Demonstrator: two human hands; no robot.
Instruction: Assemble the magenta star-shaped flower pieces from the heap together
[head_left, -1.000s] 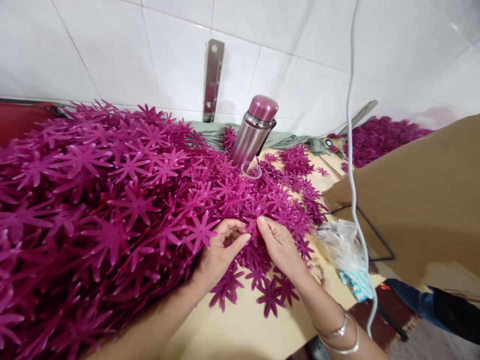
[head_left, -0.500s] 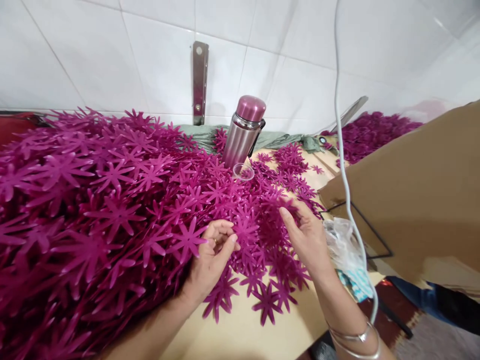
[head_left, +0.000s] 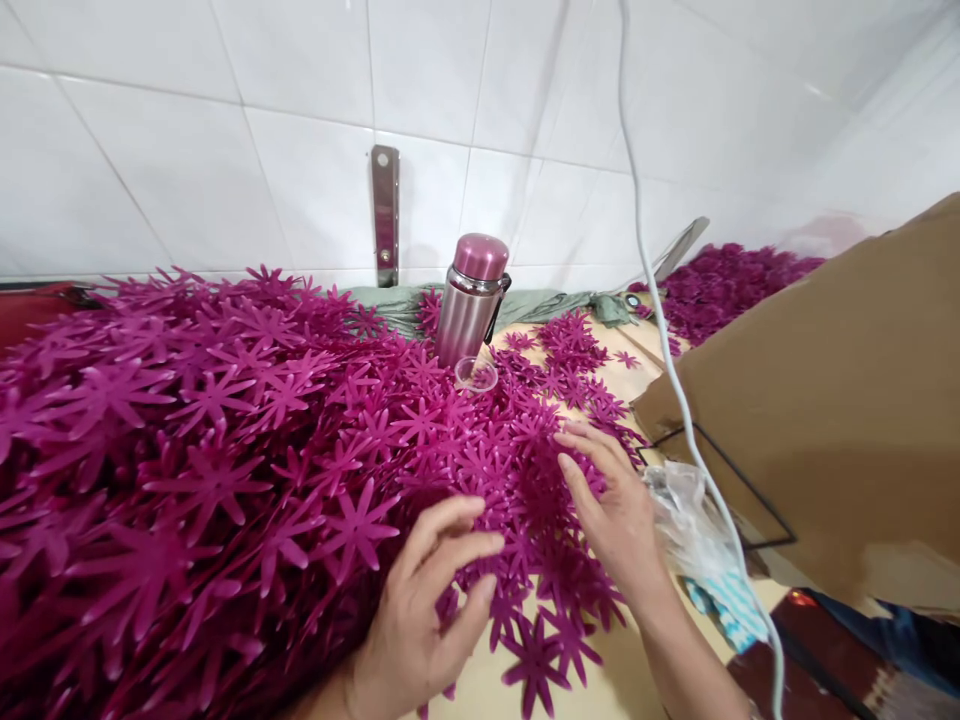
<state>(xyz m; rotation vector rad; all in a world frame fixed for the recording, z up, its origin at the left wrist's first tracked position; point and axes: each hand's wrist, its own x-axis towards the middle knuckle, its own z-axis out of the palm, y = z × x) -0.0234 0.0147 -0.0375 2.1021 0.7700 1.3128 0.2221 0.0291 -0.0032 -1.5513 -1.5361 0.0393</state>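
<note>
Loose purple flowers lie on the near side of the bottle and off to its right, a patch that runs longest from beside the bottle toward the person, while the big heap spreads to the bottle's left. Nearward and right of the bottle, the right hand is closer to the patch, fingers parted over its edge, contact unclear; the left hand, farther nearward of the bottle, is loosely curved, visibly holding nothing.
</note>
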